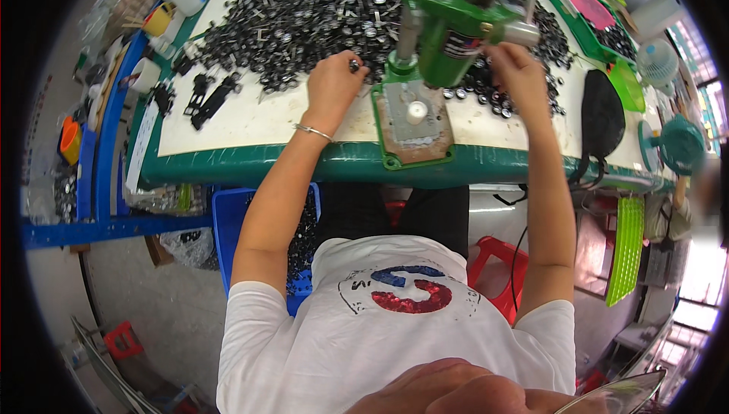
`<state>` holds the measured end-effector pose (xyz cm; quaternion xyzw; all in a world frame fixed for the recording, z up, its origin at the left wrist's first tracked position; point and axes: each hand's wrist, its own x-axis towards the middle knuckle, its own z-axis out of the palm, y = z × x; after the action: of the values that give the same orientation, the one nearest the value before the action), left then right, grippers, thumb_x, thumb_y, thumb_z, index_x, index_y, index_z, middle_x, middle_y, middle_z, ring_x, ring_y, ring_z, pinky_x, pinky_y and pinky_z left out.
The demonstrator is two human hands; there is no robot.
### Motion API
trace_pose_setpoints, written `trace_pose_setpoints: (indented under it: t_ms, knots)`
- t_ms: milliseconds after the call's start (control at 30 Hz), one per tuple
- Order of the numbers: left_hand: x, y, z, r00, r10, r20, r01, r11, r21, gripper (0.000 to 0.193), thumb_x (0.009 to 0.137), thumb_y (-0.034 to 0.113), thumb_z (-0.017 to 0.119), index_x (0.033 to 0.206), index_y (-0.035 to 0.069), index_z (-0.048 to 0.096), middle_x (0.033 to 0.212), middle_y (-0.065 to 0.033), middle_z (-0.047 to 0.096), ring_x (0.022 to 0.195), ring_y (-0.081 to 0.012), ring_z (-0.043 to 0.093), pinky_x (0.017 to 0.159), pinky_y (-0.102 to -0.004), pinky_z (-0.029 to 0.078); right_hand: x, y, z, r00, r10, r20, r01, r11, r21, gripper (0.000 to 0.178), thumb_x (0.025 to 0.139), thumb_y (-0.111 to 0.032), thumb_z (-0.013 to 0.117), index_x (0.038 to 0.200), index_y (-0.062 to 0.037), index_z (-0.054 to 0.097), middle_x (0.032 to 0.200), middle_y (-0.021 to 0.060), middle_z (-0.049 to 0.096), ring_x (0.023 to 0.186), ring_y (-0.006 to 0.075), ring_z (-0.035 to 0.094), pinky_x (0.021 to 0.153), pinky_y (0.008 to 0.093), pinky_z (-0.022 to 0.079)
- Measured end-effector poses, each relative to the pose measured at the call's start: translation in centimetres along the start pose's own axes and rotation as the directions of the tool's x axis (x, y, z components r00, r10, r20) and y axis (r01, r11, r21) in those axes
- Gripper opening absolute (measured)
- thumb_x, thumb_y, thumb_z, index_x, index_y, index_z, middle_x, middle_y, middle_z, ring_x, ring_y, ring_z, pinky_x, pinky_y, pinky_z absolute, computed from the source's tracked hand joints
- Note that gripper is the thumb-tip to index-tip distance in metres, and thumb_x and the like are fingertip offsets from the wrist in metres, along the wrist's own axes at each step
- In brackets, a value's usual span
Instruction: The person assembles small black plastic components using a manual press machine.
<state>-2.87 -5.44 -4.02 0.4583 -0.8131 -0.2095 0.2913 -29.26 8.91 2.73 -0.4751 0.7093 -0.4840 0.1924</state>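
Note:
My left hand, with a bangle on its wrist, is closed on a small dark part at the front edge of the heap of small black and silver parts. The part's exact kind is too small to tell. Between my hands stands a green bench press. On its metal base sits a short white round post. To the right of the press head, my right hand is raised with bent fingers above round black and silver pieces; whatever its fingertips hold is hidden.
A black pouch-like item lies right of my right forearm, beside a small teal fan. Black strips lie at the left. Below the table's green edge stands a blue bin with black parts; a red stool is at right.

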Motion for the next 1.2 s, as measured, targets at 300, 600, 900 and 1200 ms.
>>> trace_pose_setpoints:
  t_ms: [300, 600, 900, 1200]
  knots:
    - [1.3, -0.8, -0.4, 0.993, 0.116, -0.004, -0.114, 0.983, 0.141, 0.022, 0.073, 0.022, 0.070, 0.083, 0.003, 0.071, 0.079, -0.0189, 0.067, 0.078, -0.0364, 0.065, 0.072, -0.0428, 0.051, -4.9, 4.2, 4.2, 0.948, -0.288, 0.133, 0.313, 0.783, -0.538, 0.018, 0.085, -0.020, 0.063, 0.098, -0.0086, 0.064, 0.092, 0.0054, 0.059, 0.075, 0.0240, 0.061, 0.068, 0.0362, 0.048]
    - [-0.1, 0.3, -1.1, 0.999, 0.019, 0.027, -0.020, 0.998, 0.052, 0.022, 0.074, 0.021, 0.070, 0.086, 0.003, 0.070, 0.074, -0.0184, 0.066, 0.069, -0.0331, 0.065, 0.067, -0.0406, 0.051, -4.8, 2.0, 4.3, 0.992, -0.121, 0.038, 0.123, 0.991, -0.055, 0.020, 0.089, -0.013, 0.062, 0.105, -0.0037, 0.065, 0.088, 0.0058, 0.067, 0.074, 0.0110, 0.058, 0.067, 0.0255, 0.047]
    - [2.6, -0.4, -1.3, 0.969, -0.127, 0.211, 0.128, 0.992, 0.010, 0.022, 0.067, 0.026, 0.075, 0.074, 0.005, 0.070, 0.075, -0.0170, 0.068, 0.073, -0.0342, 0.066, 0.069, -0.0415, 0.052, -6.2, -1.7, 6.8, 0.929, 0.012, 0.370, -0.129, 0.948, 0.292, 0.024, 0.088, -0.017, 0.063, 0.106, 0.0002, 0.065, 0.089, 0.0035, 0.065, 0.074, 0.0097, 0.057, 0.069, 0.0246, 0.047]
    - [-0.4, 0.7, -2.6, 0.977, -0.153, 0.145, 0.211, 0.651, -0.729, 0.017, 0.080, 0.010, 0.072, 0.093, 0.000, 0.067, 0.078, -0.0046, 0.068, 0.064, -0.0101, 0.062, 0.054, -0.0207, 0.044, -7.3, -1.3, 8.1, 0.965, -0.171, 0.200, 0.151, 0.982, 0.110, 0.022, 0.089, -0.019, 0.062, 0.103, -0.0042, 0.068, 0.085, 0.0050, 0.056, 0.078, 0.0153, 0.055, 0.070, 0.0274, 0.044]
